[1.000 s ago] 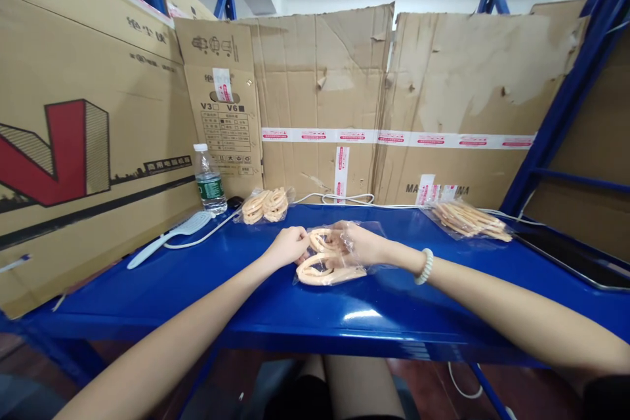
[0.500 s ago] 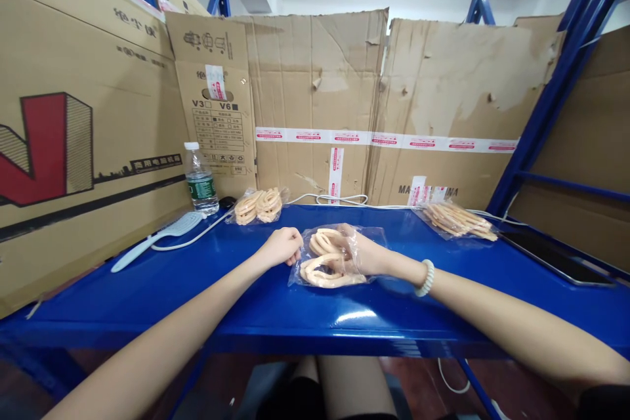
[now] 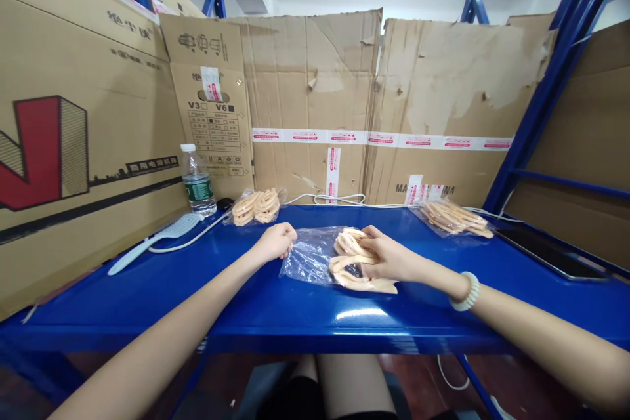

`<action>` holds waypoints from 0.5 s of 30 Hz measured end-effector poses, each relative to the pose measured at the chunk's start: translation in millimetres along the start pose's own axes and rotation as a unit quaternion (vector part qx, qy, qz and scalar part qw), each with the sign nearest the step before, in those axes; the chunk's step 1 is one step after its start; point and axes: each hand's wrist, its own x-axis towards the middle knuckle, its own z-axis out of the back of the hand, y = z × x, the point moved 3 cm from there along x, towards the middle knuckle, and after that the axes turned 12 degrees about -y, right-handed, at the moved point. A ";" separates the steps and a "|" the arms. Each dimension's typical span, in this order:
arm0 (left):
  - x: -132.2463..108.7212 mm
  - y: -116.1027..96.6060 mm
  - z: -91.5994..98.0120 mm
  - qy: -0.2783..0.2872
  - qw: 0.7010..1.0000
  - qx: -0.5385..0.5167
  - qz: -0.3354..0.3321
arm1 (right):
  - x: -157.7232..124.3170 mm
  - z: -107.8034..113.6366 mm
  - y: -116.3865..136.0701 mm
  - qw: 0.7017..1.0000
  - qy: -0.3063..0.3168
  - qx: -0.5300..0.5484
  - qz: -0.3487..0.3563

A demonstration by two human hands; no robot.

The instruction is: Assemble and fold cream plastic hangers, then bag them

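Note:
A clear plastic bag [image 3: 309,256] lies on the blue table in front of me. My left hand [image 3: 276,241] is closed on the bag's left edge, fingers pressed together. My right hand [image 3: 388,256] grips a bundle of pale beige looped strips [image 3: 352,246] by its right side. The bundle sits at the bag's right end; its right part is out of the plastic, and whether the left part is still inside I cannot tell. A bracelet circles my right wrist.
Bagged beige loops [image 3: 256,206] lie at the back left, and a bag of straight beige sticks [image 3: 453,218] at the back right. Around them are a water bottle [image 3: 199,187], a pale blue slotted spatula [image 3: 157,237], a dark flat tablet [image 3: 548,253] and a white cable [image 3: 339,199]. Cardboard walls enclose the table.
My right hand, before covered by the plastic bag, has drawn rightwards with the looped strips. The bag's left part now lies flat without them. My left hand keeps its hold at the bag's edge.

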 end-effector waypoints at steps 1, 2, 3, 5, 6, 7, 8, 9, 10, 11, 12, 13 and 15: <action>1.7 1.0 1.6 -0.005 1.000 0.003 -0.001 | -2.0 1.9 -1.6 1.000 0.001 0.005 -0.007; 3.6 2.2 3.3 -0.010 1.000 0.007 -0.001 | -3.7 3.7 -3.6 1.000 0.001 0.011 -0.014; 5.6 3.5 5.1 -0.015 1.000 0.013 -0.001 | -5.3 5.2 -5.9 1.000 0.000 0.015 -0.020; 9.7 6.2 8.9 -0.022 0.999 0.027 0.000 | -7.6 7.5 -11.9 0.999 0.001 0.020 -0.032; 11.6 7.6 10.6 -0.024 0.999 0.035 0.001 | -8.2 8.3 -15.2 0.999 0.003 0.022 -0.037; 13.6 9.0 12.3 -0.025 0.999 0.043 0.001 | -8.5 8.9 -18.5 0.999 0.006 0.024 -0.039; 15.6 10.4 13.9 -0.026 0.998 0.052 0.000 | -8.5 9.4 -21.7 0.999 0.009 0.025 -0.037; 17.6 12.0 15.4 -0.027 0.998 0.060 -0.001 | -8.0 10.0 -24.6 0.999 0.013 0.023 -0.032; 19.7 13.6 17.0 -0.030 0.997 0.069 -0.004 | -7.3 10.7 -27.4 0.999 0.015 0.016 -0.028; 21.9 15.3 19.0 -0.035 0.996 0.077 -0.008 | -6.3 11.5 -30.3 0.999 0.019 0.005 -0.026; 24.0 17.0 21.5 -0.044 0.995 0.085 -0.016 | -5.1 12.5 -33.4 0.999 0.021 -0.008 -0.026; 26.2 18.6 24.8 -0.059 0.994 0.092 -0.027 | -3.8 13.7 -36.9 0.999 0.022 -0.022 -0.028; 29.8 20.8 34.5 -0.113 0.986 0.102 -0.062 | -0.3 16.0 -45.2 0.998 0.023 -0.044 -0.036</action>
